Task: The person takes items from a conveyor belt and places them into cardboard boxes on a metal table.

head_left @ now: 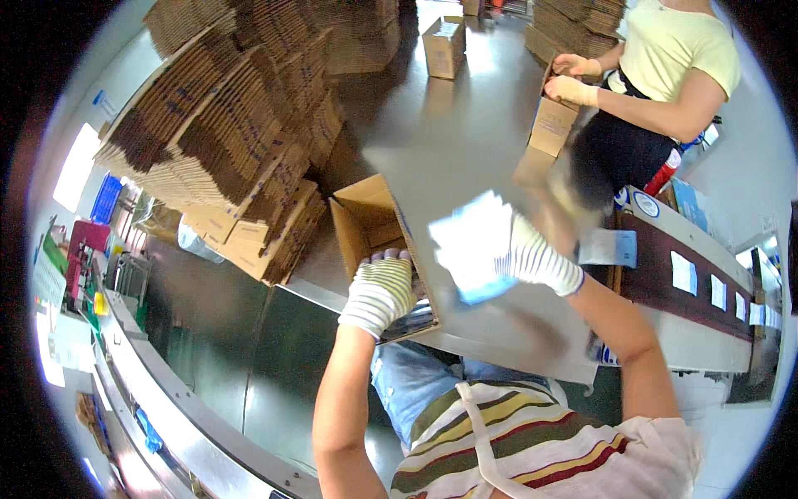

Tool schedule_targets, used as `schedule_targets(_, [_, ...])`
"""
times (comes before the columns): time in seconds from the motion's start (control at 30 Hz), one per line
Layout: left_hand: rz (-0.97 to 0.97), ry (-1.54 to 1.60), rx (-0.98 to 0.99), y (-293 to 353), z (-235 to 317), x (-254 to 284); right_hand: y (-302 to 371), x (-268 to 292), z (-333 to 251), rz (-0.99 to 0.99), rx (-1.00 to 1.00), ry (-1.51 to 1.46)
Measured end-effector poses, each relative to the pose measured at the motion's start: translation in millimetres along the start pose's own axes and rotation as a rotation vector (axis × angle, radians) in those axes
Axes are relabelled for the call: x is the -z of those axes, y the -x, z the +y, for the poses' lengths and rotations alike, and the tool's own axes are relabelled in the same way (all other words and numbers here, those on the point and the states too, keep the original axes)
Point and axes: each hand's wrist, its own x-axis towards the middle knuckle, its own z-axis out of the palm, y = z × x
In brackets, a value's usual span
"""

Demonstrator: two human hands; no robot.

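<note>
My left hand point(382, 293), in a striped glove with the fingertips showing, reaches into the near end of an open cardboard box point(353, 237). Its fingers lie stretched out side by side, and the palm covers part of the contents. Next to this hand, packets with shiny edges point(421, 314) show at the box's near end; the far end shows bare cardboard. To the right of the box, my right hand point(536, 254), gloved alike, is closed on a fanned bunch of white and blue packets point(474, 245). The bunch is held above the metal table point(416, 162) and is blurred by motion.
Tall stacks of flattened cartons point(241, 125) stand at the left. On the right, a dark conveyor belt point(652, 249) carries several spaced packets point(684, 273). Across the table, a co-worker point(673, 75) handles another box point(553, 125). A further box point(445, 50) stands farther back.
</note>
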Motion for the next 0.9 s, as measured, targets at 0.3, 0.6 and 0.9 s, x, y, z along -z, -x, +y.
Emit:
schedule_targets(0.3, [-0.081, 0.051, 0.017, -1.6, 1.4, 10.1, -157.8, -87.9, -41.5, -0.034, 0.229, 0.374])
schedule_targets(0.6, [-0.045, 0.043, -0.036, -6.9, 2.3, 5.6, -138.3, -62.8, -29.7, -0.058, 0.316, 0.192])
schedule_targets(0.9, [0.001, 0.024, -0.069, -8.8, 6.1, 5.6, -118.8, -70.9, -37.2, -0.280, 0.373, 1.092])
